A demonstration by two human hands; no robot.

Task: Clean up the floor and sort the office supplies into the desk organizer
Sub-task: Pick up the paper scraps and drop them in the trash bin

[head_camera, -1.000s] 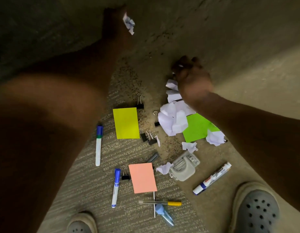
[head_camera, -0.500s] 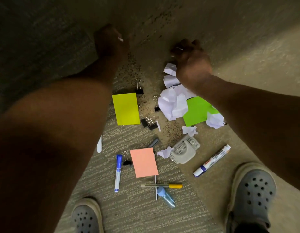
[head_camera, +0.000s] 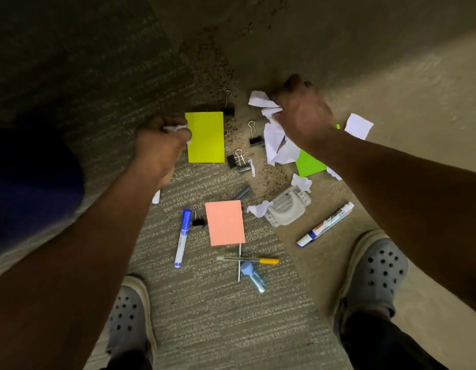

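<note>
The left hand, at the middle left of the frame, is curled tightly around a small paper ball, just beside the left edge of the yellow note. The right hand, at the upper right of the middle, has its fingers bent into the pile of crumpled paper and seems to pinch a piece of it; how firm this hold is I cannot tell, because the back of the hand hides the fingers.

The supplies lie spread on the floor between the two shoes: binder clips, a blue marker, a pink note, a hole punch, a white marker and a pen. No desk organizer is visible.

The risks, as I judge them: the paper pile covers part of the green note, so the right hand could take the note together with the rubbish. Loose scraps could fall from an overfull hand. Dark crumbs are scattered near the clips and are easy to miss. The shoes stand close to the white marker and the pen, and a step could crush or roll them.
</note>
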